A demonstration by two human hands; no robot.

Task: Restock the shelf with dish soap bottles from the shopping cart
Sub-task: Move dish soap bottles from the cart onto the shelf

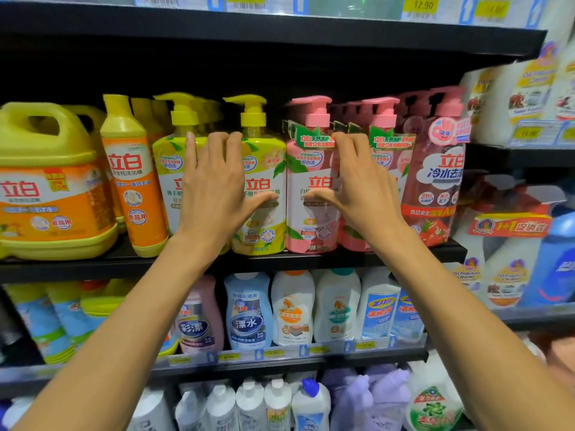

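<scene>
Left hand (214,181) lies flat, fingers straight, across yellow pump bottles (267,169) on the shelf (93,269), while the right hand (357,185), fingers curled, apparently grips a pink pump bottle (306,197).

I read the brand 立白 on the yellow jug (46,188) at the shelf (280,262) left end, on the orange bottle (130,169) and on the pink pump bottle (311,181). The red bottle (435,181) at the right end says 冷水去. A price tag (421,6) above says 12.90.
</scene>
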